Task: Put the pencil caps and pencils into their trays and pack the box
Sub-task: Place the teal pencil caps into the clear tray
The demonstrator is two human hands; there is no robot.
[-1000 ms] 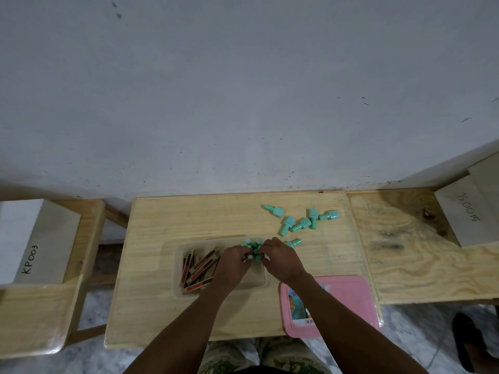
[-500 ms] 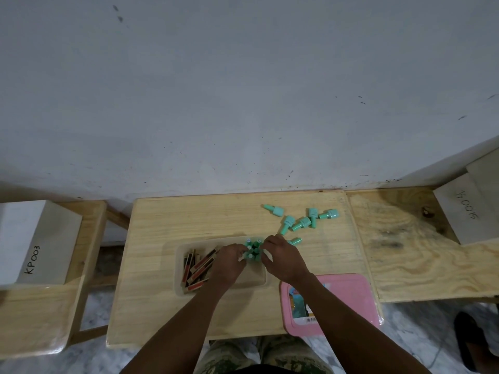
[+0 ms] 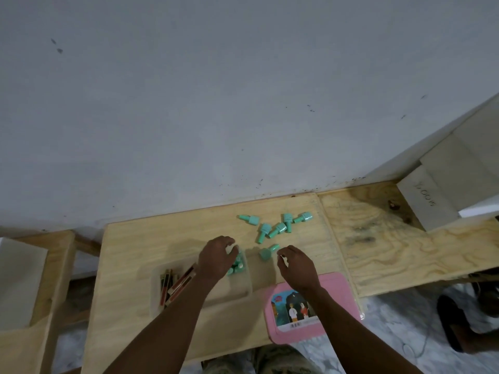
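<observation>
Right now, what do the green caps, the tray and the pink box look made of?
Caps: likely moulded plastic, going by the uniform mint colour and smooth shape. Tray: clear plastic; the table shows through it. Pink box: probably plastic, with an even colour, rounded corners and a printed label.

6 teal pencil caps (image 3: 277,230) lie loose on their sides on the tabletop (image 3: 140,252): 5 scattered near its far edge, and the nearest cap (image 3: 268,251) just left of my right hand (image 3: 295,265). More bunched caps (image 3: 238,265) sit in the right end of the clear tray (image 3: 155,292), partly under my left hand (image 3: 216,259). Red-and-black pencils (image 3: 175,282) lie slanted in its left end. The pink box (image 3: 340,298) lies flat, picture label up, just right of the tray
</observation>
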